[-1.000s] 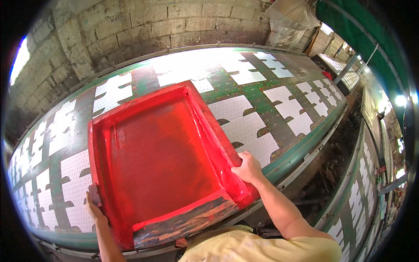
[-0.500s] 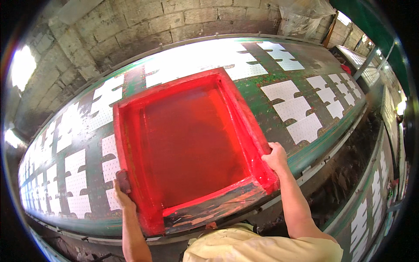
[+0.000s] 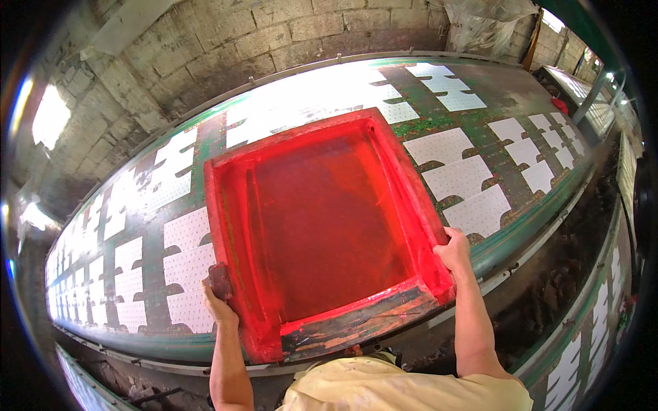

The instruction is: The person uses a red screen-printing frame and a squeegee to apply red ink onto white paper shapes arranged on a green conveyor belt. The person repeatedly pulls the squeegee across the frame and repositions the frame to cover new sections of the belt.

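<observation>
A square screen printing frame [image 3: 411, 188], its wooden sides coated in wet-looking red ink, is held in both hands over a long table. Its dark red mesh [image 3: 322, 226] fills the middle, and its near side is worn and blackened. My left hand [image 3: 221, 307] grips the left side near the front corner, beside a small dark brown block [image 3: 221, 281] at that edge. My right hand [image 3: 455, 252] closes over the right side, thumb on top. Cut white fabric pieces [image 3: 188, 264] with small dots lie beside the frame. Whether the frame's underside touches the table is hidden.
The long green table [image 3: 473, 267] carries rows of white cut pieces [image 3: 458, 164]. A rail [image 3: 521, 260] runs along its near edge. Behind stands a block wall [image 3: 288, 31]. Another table with white pieces [image 3: 569, 363] lies at the lower right, across a dark gap.
Both hands have shifted the frame a little to the right, uncovering more of the white pieces at its left. The view has also moved slightly. Both grips look the same.
</observation>
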Available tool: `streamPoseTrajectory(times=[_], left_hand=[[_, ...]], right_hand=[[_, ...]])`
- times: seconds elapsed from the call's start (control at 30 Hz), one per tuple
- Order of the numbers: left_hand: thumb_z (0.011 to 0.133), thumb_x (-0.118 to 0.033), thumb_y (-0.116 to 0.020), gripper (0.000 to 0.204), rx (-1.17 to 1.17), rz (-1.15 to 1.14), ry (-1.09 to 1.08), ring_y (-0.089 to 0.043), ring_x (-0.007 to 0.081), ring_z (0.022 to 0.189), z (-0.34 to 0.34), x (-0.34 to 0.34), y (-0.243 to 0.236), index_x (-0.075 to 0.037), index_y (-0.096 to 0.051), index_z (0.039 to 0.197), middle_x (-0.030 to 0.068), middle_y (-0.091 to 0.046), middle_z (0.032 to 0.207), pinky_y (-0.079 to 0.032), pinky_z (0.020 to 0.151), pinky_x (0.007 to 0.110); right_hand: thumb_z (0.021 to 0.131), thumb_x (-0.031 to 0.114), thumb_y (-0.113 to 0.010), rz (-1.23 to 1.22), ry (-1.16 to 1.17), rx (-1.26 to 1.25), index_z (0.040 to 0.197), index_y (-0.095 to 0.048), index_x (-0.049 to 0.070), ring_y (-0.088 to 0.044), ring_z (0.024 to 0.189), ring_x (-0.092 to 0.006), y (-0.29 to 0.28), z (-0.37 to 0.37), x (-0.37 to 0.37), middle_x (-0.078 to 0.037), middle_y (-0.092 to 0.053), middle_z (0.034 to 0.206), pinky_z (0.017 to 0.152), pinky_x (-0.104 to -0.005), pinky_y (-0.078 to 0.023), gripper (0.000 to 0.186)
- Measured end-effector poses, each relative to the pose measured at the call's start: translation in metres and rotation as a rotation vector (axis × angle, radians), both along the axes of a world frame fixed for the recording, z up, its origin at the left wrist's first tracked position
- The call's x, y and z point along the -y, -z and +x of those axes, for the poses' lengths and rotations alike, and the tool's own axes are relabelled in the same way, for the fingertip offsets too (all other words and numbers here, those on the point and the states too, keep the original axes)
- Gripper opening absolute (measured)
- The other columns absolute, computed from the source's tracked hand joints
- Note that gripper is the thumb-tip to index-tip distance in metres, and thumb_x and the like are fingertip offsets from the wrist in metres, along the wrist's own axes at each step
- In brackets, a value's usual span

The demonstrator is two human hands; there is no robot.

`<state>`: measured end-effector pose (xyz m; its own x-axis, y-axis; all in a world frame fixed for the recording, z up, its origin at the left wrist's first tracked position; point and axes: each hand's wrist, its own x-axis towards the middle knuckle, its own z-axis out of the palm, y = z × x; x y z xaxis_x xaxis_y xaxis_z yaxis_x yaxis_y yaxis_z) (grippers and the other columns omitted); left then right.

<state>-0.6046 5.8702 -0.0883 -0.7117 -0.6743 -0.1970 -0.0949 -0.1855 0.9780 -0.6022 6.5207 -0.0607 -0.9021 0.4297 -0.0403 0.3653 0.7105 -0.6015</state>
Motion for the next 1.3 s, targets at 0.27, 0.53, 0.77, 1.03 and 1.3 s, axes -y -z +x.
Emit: streamPoseTrajectory(times=[0.27,0.53,0.77,1.03,1.3], left_hand=[[0.116,-0.052,-0.057,0.052,-0.022,-0.03,0.068,-0.069,0.0145,0.084,-0.005,-0.028,-0.001,-0.007,-0.082,0.116,0.0022,-0.079,0.103,-0.055,0.075,0.035],[0.114,-0.057,-0.059,0.061,0.113,-0.237,0.054,-0.064,0.0167,0.074,-0.008,-0.045,-0.001,-0.001,-0.077,0.101,0.0063,-0.071,0.088,-0.054,0.065,0.034],[0.111,-0.057,-0.064,0.063,0.314,-0.439,0.047,-0.068,0.0304,0.074,-0.011,-0.044,0.012,0.003,-0.07,0.095,0.0187,-0.069,0.079,-0.055,0.07,0.051],[0.111,-0.054,-0.063,0.061,0.306,-0.571,0.064,-0.071,0.0523,0.1,-0.009,-0.049,0.01,0.005,-0.072,0.103,0.0325,-0.075,0.099,-0.054,0.091,0.06],[0.107,-0.047,-0.069,0.057,0.156,-0.638,0.061,-0.066,0.0461,0.124,-0.004,-0.054,0.011,0.002,-0.067,0.136,0.0256,-0.071,0.128,-0.051,0.11,0.055]], right_hand=[[0.077,0.012,-0.086,0.048,-0.059,-0.128,0.138,-0.073,-0.003,-0.071,0.118,-0.0448,0.016,0.009,-0.019,-0.024,-0.074,0.125,0.106,-0.0496,-0.057,0.064],[0.082,0.016,-0.087,0.146,-0.695,-0.244,0.133,-0.075,0.004,-0.065,0.129,-0.0413,-0.055,0.092,0.067,-0.018,-0.07,0.136,0.113,-0.0545,-0.052,0.053],[0.09,0.011,-0.076,0.336,-0.99,-0.248,0.127,-0.079,0.009,-0.07,0.125,-0.0353,-0.063,0.127,0.152,-0.012,-0.074,0.13,0.109,-0.0515,-0.056,0.037],[0.087,0.003,-0.069,0.353,-1.107,-0.198,0.121,-0.081,0.007,-0.076,0.106,-0.0336,-0.076,0.088,0.212,-0.01,-0.077,0.112,0.096,-0.0482,-0.06,0.036],[0.083,-0.001,-0.068,0.364,-1.097,0.132,0.122,-0.085,0.018,-0.078,0.105,-0.0362,-0.096,0.076,0.219,-0.012,-0.08,0.108,0.092,-0.0492,-0.064,0.046]])
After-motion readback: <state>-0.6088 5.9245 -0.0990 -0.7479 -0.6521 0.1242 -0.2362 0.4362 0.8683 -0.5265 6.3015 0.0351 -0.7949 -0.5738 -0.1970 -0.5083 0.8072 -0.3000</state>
